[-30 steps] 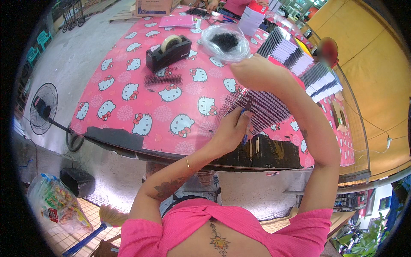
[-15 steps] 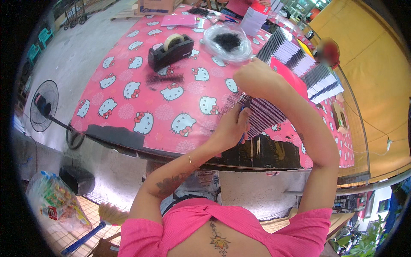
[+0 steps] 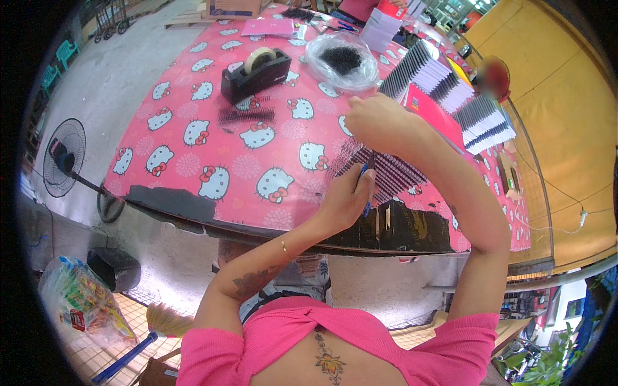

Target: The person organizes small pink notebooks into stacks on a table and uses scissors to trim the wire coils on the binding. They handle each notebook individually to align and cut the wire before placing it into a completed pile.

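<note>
My left hand (image 3: 347, 198) is closed round blue-handled pliers (image 3: 369, 204), their dark jaws pointing up and away from me. These jaws lie over a stack of spiral-bound notebooks (image 3: 398, 177), whose black coils form dark and light stripes near the table's front edge. Just beyond the jaws, my right hand (image 3: 380, 119) is closed above the far side of this stack. Its fingertips are turned away, so whatever they pinch is hidden. Some thin, dark coil ends (image 3: 344, 157) stick out on the stack's left side.
A black tape dispenser (image 3: 255, 75) stands beyond loose black coils (image 3: 246, 116). A clear plastic bag (image 3: 341, 61) holds black bits. More notebook stacks (image 3: 418, 72) and a red cover (image 3: 432, 116) lie right. Another person (image 3: 358, 9) is across the patterned table (image 3: 187, 151). A fan (image 3: 64, 157) stands left.
My hands have drawn slightly apart. The right has shifted a little left and away, and the left a little nearer to me, leaving more of the pliers and the coils visible.
</note>
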{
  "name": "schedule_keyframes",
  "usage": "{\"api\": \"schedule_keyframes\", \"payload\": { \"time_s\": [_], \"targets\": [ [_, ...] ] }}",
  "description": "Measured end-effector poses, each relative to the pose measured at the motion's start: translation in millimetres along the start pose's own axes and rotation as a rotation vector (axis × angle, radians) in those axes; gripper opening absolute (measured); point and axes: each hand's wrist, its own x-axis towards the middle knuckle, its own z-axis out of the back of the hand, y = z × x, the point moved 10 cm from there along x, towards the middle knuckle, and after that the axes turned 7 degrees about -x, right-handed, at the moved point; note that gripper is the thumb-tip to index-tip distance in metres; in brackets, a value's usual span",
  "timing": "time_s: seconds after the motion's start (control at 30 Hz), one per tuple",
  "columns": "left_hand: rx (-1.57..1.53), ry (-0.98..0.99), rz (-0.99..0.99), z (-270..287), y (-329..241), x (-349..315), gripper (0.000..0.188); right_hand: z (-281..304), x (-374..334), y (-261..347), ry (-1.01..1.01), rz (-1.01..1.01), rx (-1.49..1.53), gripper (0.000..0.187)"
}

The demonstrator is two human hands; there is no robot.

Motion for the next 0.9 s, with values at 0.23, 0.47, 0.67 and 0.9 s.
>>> {"api": "schedule_keyframes", "payload": {
  "time_s": [0.23,0.47,0.67,0.9],
  "targets": [
    [-0.141,-0.072,-0.05,4,-2,8,0.033,-4,0,-3,0.118,-0.08,0.044,0.014],
    [-0.165,0.027,0.096,-5,-6,1,0.033,0,-2,-9,-0.015,-0.1,0.122,0.016],
    [-0.179,0.017,0.074,4,19,0,0.035,7,6,3,0.017,-0.052,0.067,0.016],
    [-0.141,-0.004,0.033,9,17,17,0.032,-5,10,-4,0.134,-0.125,0.062,0.012]
  ]
}}
